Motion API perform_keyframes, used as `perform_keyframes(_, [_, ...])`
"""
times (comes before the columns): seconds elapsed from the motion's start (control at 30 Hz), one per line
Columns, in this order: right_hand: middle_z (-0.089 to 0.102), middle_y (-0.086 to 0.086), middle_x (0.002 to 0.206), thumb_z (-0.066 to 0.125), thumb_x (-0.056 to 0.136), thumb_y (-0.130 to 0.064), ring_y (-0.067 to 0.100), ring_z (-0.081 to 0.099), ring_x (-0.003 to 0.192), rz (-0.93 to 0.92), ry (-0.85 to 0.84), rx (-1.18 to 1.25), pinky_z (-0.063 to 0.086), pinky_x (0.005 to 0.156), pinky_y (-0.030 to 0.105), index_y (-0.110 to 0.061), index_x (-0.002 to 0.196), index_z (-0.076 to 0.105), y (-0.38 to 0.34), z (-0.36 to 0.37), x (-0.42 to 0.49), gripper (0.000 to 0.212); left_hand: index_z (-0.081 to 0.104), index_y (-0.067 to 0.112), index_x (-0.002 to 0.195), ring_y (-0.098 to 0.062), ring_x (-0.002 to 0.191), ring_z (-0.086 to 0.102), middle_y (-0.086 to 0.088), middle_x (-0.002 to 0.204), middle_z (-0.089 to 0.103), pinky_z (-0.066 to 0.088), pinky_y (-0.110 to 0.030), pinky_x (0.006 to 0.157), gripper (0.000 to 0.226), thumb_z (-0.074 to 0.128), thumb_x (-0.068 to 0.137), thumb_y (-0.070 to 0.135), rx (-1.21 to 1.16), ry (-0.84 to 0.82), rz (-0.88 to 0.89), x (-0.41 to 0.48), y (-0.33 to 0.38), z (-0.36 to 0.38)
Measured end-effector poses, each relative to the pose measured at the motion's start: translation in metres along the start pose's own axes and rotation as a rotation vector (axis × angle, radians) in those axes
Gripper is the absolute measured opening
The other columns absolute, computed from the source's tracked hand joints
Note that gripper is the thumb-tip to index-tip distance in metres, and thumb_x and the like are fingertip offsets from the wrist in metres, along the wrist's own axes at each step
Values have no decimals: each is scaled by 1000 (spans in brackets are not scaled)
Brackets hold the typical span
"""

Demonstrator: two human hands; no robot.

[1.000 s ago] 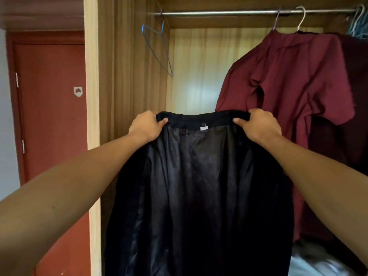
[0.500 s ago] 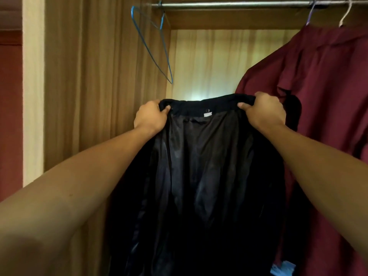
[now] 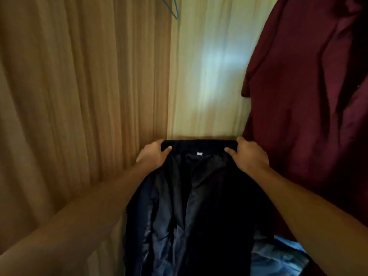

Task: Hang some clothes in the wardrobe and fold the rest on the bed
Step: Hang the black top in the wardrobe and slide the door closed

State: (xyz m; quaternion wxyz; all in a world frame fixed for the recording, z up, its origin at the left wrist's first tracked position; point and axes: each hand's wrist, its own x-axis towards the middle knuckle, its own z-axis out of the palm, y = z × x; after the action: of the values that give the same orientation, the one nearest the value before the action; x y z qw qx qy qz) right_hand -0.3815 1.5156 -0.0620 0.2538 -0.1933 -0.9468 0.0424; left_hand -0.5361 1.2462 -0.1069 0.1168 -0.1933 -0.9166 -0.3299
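Note:
A black garment (image 3: pixel 199 206) with a shiny lining hangs from both my hands inside the wardrobe. My left hand (image 3: pixel 153 156) grips the left end of its top band, thumb over the front. My right hand (image 3: pixel 249 154) grips the right end the same way. A small white label shows at the middle of the band. The bottom tip of an empty blue wire hanger (image 3: pixel 172 8) shows at the top edge, above and left of the garment. A maroon shirt (image 3: pixel 310 96) hangs at the right, close beside my right hand.
The wardrobe's wooden side wall (image 3: pixel 79 96) fills the left. Its pale back panel (image 3: pixel 209 76) lies behind the garment. Bluish cloth or plastic (image 3: pixel 278 257) lies at the wardrobe bottom, lower right. The rail is out of view.
The view has moved closer into the wardrobe and tilted down; the rail and door have left the frame. Both hands keep their grip on the black garment, now lower in view.

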Motion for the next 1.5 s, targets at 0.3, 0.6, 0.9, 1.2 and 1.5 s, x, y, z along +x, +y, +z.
perform_keyframes(0.3, [61,16,125,41,96,-69,32,63,105,107,-462,-76,55,80,40,-6,138,46,54,122,-45,76,28,27,150,-37,110,62,-19,128,62,52,-46,92,54,39,103,52,164,-327,-13,-28,-77,109])
perform_keyframes(0.6, [38,15,152,53,88,-72,35,44,134,-2,-654,-149,42,106,50,-17,152,31,40,118,-52,87,29,19,154,-35,130,49,-17,150,41,46,-39,100,65,51,101,48,347,-509,-17,-36,-56,98])
perform_keyframes(0.9, [59,1,100,59,93,-58,18,60,88,-169,-784,83,54,72,32,-18,118,58,-38,-30,-2,48,52,22,140,-18,102,67,1,129,59,59,-37,90,55,52,97,56,503,-681,-4,-30,71,-57])
perform_keyframes(1.2, [65,6,118,64,94,-51,20,66,103,-250,-528,257,56,84,36,-14,126,58,-83,-187,34,49,61,27,123,-19,95,65,-2,117,64,55,-31,77,29,52,101,41,502,-390,4,-45,181,-221])
perform_keyframes(1.5, [70,6,105,61,95,-49,23,71,97,-375,-250,393,58,84,39,-13,110,62,-110,-273,44,38,69,13,112,-23,85,72,-10,104,73,58,-33,75,26,59,97,33,437,-47,156,-62,248,-320])
